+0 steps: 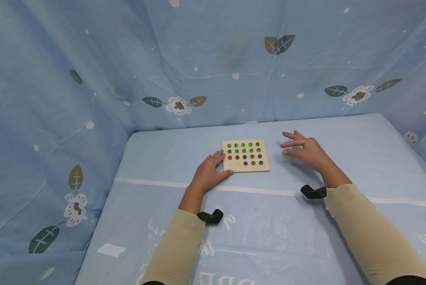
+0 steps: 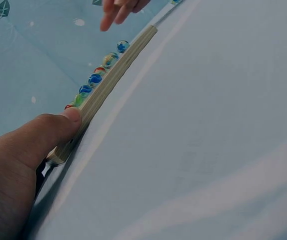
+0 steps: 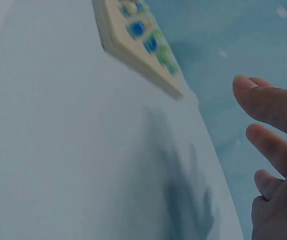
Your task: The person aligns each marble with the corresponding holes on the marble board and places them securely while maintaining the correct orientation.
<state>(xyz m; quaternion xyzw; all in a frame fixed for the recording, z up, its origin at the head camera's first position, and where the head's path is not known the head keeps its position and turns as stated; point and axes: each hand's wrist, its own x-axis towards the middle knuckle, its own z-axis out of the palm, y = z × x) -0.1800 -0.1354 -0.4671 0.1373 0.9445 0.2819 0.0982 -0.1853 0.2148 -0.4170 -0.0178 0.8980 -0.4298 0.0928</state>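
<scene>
A square pale wooden board [image 1: 243, 169] lies on the table, bearing rows of glass marbles [image 1: 243, 151]. Green ones fill the back row; blue, amber and a red one sit nearer the front. Two hollows at the front left hold no marble. My left hand [image 1: 209, 172] rests at the board's left side, fingers along the left edge and thumb at the front corner. In the left wrist view the thumb [image 2: 58, 131] touches the board's edge, and the other fingers are hidden. Right of the board, my right hand [image 1: 305, 151] hovers with fingers apart, holding nothing.
A light blue cloth [image 1: 270, 229] with a white stripe and printed lettering covers the table. Patterned blue fabric [image 1: 216, 59] hangs behind and at the sides. A small white patch [image 1: 111, 250] shows near the table's left edge.
</scene>
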